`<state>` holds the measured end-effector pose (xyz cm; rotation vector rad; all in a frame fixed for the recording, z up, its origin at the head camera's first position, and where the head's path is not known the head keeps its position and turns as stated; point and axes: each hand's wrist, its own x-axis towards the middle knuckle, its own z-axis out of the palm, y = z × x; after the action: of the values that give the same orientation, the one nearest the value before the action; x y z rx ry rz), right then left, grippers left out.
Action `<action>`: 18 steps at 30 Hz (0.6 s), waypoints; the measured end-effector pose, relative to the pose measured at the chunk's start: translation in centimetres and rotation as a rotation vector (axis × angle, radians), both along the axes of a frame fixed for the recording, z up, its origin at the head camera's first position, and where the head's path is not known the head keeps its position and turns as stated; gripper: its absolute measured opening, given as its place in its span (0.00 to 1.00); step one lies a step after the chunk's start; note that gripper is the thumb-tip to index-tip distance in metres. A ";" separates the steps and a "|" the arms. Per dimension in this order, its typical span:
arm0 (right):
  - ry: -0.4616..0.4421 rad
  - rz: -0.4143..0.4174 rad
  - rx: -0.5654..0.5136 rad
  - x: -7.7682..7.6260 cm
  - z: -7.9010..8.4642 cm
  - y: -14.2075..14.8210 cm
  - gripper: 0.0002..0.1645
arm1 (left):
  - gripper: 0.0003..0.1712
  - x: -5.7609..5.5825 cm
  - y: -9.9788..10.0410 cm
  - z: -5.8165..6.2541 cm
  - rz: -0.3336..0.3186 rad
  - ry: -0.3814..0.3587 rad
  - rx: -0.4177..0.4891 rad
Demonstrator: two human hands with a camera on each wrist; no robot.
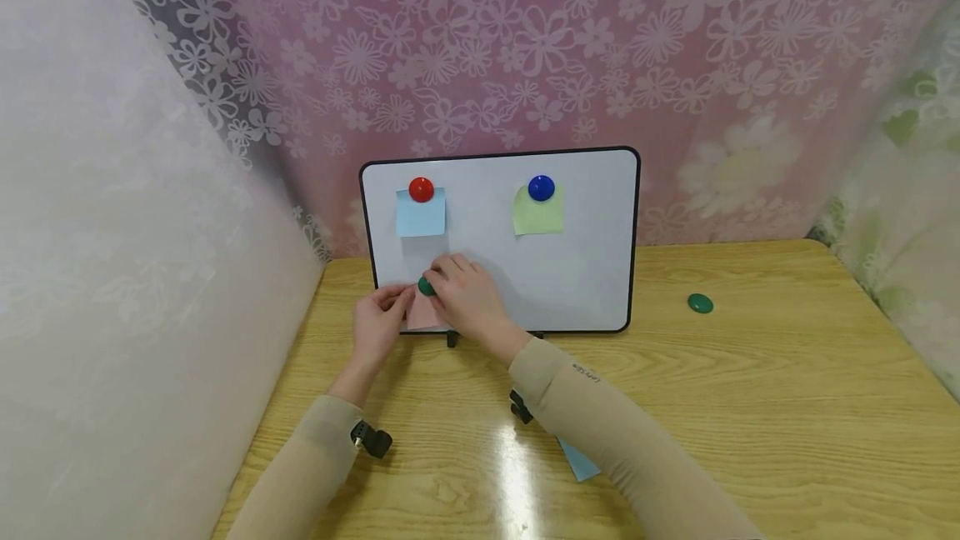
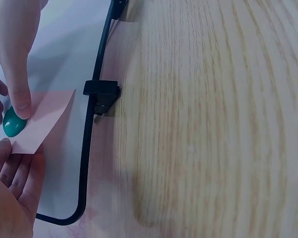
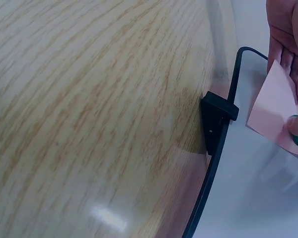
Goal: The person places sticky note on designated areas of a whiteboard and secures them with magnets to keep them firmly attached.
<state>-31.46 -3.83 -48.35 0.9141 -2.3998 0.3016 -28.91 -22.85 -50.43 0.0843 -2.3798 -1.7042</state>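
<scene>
A pink sticky note (image 1: pixel 423 315) lies against the lower left of the whiteboard (image 1: pixel 577 282). My left hand (image 1: pixel 378 322) pinches the note's left edge between thumb and fingers. With thumb and fingers, my right hand (image 1: pixel 472 298) holds a green round magnet (image 1: pixel 427 286) at the note's upper part. In the left wrist view the green magnet (image 2: pixel 14 123) sits over the pink note (image 2: pixel 44 119), whose lower corner lifts off the board. The right wrist view shows the pink note (image 3: pixel 274 106) between both hands, the magnet partly hidden by the right thumb.
Above, a red magnet (image 1: pixel 422 189) holds a blue note (image 1: pixel 420 217), and a blue magnet (image 1: pixel 542 187) holds a green note (image 1: pixel 538 217). Another green magnet (image 1: pixel 701 303) lies on the table right of the board. Blue paper (image 1: pixel 578 461) shows beside my right forearm. Black feet (image 1: pixel 452 339) support the board.
</scene>
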 end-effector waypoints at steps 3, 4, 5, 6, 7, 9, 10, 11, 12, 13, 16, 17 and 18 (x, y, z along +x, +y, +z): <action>0.000 0.003 -0.006 0.0 -0.1 0.1 0.17 | 0.15 0.0 0.0 -0.1 0.003 0.011 0.003; -0.003 0.006 -0.010 0.0 -0.1 0.2 0.17 | 0.15 0.0 0.0 -0.2 0.004 0.014 0.007; -0.005 0.008 -0.015 0.1 -0.1 0.3 0.17 | 0.15 0.1 0.0 -0.2 0.006 0.019 0.011; -0.005 0.012 -0.022 0.1 -0.2 0.4 0.17 | 0.14 0.0 -0.1 -0.2 0.007 0.021 0.016; -0.004 0.015 -0.028 0.1 -0.2 0.5 0.17 | 0.14 0.1 -0.1 -0.3 0.007 0.023 0.024; -0.006 0.026 -0.050 0.2 -0.2 0.8 0.17 | 0.13 0.1 -0.2 -0.4 0.007 0.027 0.037; -0.008 0.032 -0.062 0.2 -0.3 0.9 0.17 | 0.13 0.1 -0.3 -0.4 0.004 0.029 0.047; -0.010 0.039 -0.076 0.3 -0.3 1.0 0.17 | 0.13 0.1 -0.3 -0.5 0.004 0.031 0.054; -0.013 0.043 -0.087 0.3 -0.3 1.1 0.17 | 0.13 0.1 -0.4 -0.6 0.003 0.032 0.062; -0.017 0.048 -0.100 0.4 -0.3 1.3 0.17 | 0.12 0.2 -0.5 -0.6 0.002 0.033 0.071; -0.034 0.052 -0.124 0.5 -0.3 1.6 0.17 | 0.12 0.3 -0.7 -0.8 -0.001 0.035 0.097; -0.037 0.052 -0.131 0.6 -0.2 1.7 0.17 | 0.12 0.4 -0.8 -0.8 0.001 0.034 0.101; -0.039 0.049 -0.134 0.6 -0.2 1.8 0.18 | 0.12 0.4 -0.9 -0.9 0.000 0.033 0.108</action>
<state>-30.81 -2.07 -48.58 0.9141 -2.3623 0.4971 -28.50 -23.75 -51.32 0.0733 -2.2641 -1.8188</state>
